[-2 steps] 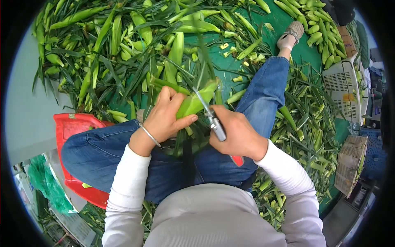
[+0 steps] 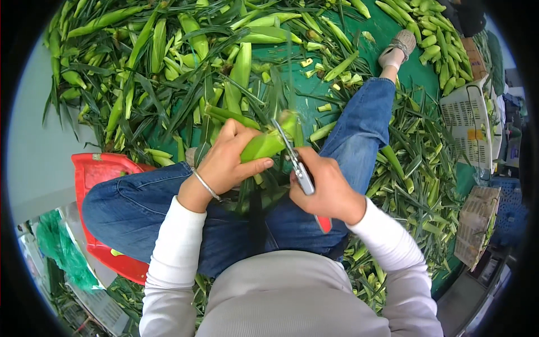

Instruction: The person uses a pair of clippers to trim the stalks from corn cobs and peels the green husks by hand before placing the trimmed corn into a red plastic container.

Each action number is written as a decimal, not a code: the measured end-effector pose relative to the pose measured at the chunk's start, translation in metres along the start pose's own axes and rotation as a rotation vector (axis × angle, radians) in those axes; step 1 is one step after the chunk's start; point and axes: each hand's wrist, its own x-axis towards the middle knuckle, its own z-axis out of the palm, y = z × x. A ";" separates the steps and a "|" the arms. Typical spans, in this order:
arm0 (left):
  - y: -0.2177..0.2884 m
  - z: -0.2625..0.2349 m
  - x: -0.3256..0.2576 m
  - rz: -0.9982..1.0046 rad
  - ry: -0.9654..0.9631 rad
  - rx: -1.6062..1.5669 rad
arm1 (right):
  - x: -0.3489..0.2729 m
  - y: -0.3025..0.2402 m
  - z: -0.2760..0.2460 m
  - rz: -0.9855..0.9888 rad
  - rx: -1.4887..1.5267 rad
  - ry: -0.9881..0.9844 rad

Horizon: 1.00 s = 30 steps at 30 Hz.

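In my left hand (image 2: pixel 227 149) is a green ear of corn (image 2: pixel 263 146) in its husk. The fingers wrap its near end, and the thumb presses along its side. My right hand (image 2: pixel 325 182) is closed around pruning shears (image 2: pixel 300 171) with a silvery metal body and a red grip end showing below the palm. The metal blade lies against the far part of the ear, where the husk looks cut or torn. Long leaves and husked ears (image 2: pixel 240 73) lie just beyond both hands. My fingers partly hide the shears' handles.
A big heap of corn and leaves (image 2: pixel 140 62) covers the green floor ahead. Husked ears (image 2: pixel 441 42) are piled at the far right, near a white crate (image 2: pixel 469 121). Leafy trimmings (image 2: pixel 415 151) lie to my right. A red plastic seat (image 2: pixel 101 168) is under me at left.
The shears' blade has shifted slightly to the right and down along the ear, and its tip end looks more cut open. My left hand has barely moved.
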 end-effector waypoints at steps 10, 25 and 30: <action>-0.003 0.016 -0.010 -0.276 -0.119 -1.123 | -0.006 -0.010 0.009 -0.006 0.059 0.041; -0.026 -0.279 -0.033 -0.354 1.120 -0.645 | 0.043 0.058 0.016 0.371 0.244 0.265; -0.180 -0.405 -0.219 -0.950 0.591 0.330 | 0.126 0.104 0.091 0.449 0.104 0.126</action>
